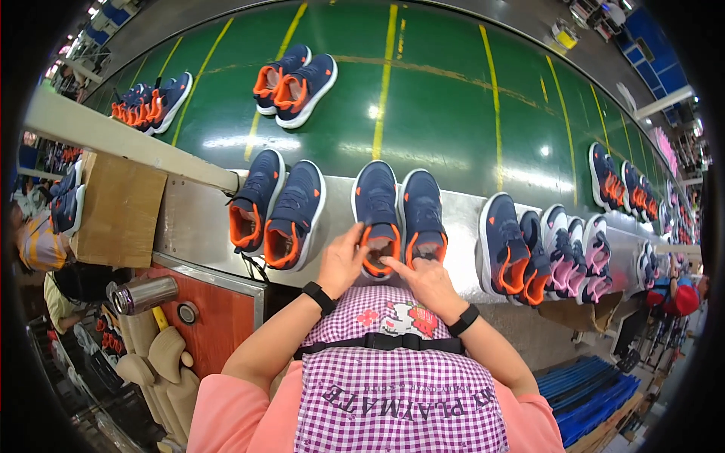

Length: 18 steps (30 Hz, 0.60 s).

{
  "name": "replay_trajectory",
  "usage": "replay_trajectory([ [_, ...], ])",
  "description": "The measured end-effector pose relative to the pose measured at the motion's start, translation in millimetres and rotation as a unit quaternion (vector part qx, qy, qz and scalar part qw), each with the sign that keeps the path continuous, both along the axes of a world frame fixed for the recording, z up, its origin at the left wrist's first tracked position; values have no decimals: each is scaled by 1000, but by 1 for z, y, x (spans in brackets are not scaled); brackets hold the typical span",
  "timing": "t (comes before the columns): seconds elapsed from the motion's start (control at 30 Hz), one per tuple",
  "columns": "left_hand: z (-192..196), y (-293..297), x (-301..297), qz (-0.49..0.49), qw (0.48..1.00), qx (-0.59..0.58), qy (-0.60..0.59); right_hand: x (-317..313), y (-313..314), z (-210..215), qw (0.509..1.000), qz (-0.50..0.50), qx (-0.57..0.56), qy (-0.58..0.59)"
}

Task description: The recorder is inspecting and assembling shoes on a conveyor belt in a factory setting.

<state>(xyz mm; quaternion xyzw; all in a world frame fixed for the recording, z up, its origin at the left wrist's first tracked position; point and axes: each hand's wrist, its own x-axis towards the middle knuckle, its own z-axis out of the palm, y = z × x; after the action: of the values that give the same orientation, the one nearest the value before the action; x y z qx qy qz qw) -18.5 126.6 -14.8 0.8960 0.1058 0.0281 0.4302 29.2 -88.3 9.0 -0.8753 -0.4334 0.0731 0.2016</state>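
- A navy pair with orange linings (278, 204) sits at the left of the metal surface (462, 226), heels toward its near edge; a backward knock could tip it off.
- The left hand (343, 260) bends its fingers at the collar of the near-middle left shoe (375, 192), by the near edge; whether they pinch, I cannot tell. Hard pressure there could crease the collar.
- The right hand (429, 285) spreads its thumb to that shoe's heel, its fingers beside the opening of the near-middle right shoe (423, 204); their grip is unclear. Pushing unevenly could skew the pair.
- Farther right, another navy pair (502, 238) stands close beside pink-lined shoes (563, 245) along the near edge; crowding could mix or topple them.
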Motion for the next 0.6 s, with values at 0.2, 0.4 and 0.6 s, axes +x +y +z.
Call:
replay_trajectory([
  [0.2, 14, 6, 8, -30, 999, -13, -2, 5, 28, 9, 989, -77, -68, 105],
  [0.4, 44, 53, 37, -19, 998, 3, -58, 59, 31, 8, 991, -120, -45, 34],
  [0.6, 55, 122, 100, -7, 998, 47, -46, 188, 42, -3, 978, -197, -1, -67],
])
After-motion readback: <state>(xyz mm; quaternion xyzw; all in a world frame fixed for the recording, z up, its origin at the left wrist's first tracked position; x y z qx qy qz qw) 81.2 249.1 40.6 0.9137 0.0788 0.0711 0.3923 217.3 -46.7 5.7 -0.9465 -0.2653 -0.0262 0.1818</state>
